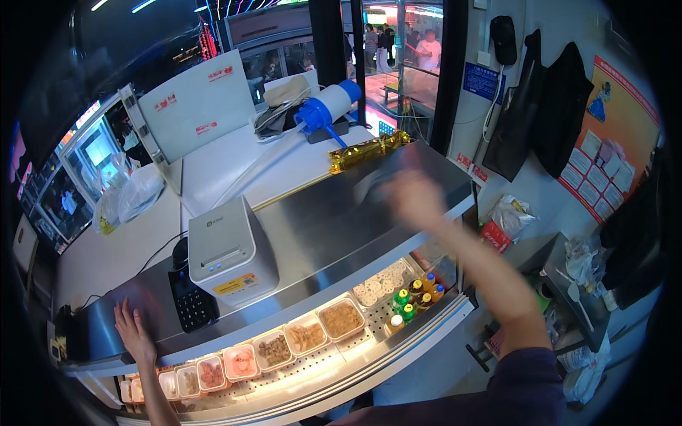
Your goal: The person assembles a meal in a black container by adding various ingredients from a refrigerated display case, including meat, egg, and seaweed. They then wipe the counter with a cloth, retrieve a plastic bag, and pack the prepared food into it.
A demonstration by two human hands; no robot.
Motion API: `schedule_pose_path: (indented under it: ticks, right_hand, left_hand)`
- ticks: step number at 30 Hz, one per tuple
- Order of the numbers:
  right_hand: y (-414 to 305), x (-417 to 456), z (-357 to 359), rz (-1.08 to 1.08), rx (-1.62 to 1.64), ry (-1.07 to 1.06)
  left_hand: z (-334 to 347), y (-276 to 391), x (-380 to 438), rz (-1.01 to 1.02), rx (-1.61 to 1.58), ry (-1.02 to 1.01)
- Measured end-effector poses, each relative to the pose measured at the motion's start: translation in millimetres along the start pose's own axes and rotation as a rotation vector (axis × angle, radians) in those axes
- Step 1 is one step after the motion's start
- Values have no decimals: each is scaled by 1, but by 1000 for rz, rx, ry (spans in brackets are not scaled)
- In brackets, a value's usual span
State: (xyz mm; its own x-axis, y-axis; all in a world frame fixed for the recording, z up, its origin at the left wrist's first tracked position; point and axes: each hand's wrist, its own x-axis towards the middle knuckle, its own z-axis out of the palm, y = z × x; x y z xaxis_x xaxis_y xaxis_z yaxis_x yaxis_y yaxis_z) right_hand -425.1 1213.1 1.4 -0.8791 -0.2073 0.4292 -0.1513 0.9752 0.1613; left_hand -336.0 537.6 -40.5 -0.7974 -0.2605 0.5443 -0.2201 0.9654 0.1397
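Note:
My left hand (133, 331) lies with its fingers apart on the left end of a stainless steel countertop (314, 223), holding nothing. Near the far right end of that steel top is my right hand (418, 199), blurred by motion. It grips what looks like a grey cloth (371, 183), also blurred, against or just above the metal. A crumpled gold foil packet (367, 152) lies just beyond this hand. Between my hands stands a white receipt printer (234, 250), with a black payment terminal (191, 301) on its left, nearer my left hand.
Below the steel top, a lit display case holds food trays (274, 350) and several drink bottles (407, 313). A blue-and-white water pump (327, 109) lies on the white counter behind. Plastic bags (133, 189) sit at left. Black aprons (559, 106) hang at right above a side table (581, 287).

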Motion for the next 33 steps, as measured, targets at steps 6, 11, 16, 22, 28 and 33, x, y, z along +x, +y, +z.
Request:
schedule_pose_path:
  ticks: [6, 11, 16, 22, 28, 33]
  right_hand:
    - [50, 33, 61, 176, 144, 58]
    - [-142, 53, 30, -368, 762, 137]
    - [54, 47, 40, 123, 185, -19]
    - [39, 74, 69, 82, -38, -114]
    - [0, 49, -22, 133, -155, -351]
    - [115, 48, 45, 455, -28, -65]
  left_hand:
    - [15, 34, 14, 54, -71, -2]
    - [11, 15, 16, 22, -46, -57]
    - [15, -1, 15, 13, 5, -56]
    - [25, 17, 14, -17, 18, -65]
    - [0, -1, 4, -62, 41, -82]
    - [11, 37, 21, -24, -32, -82]
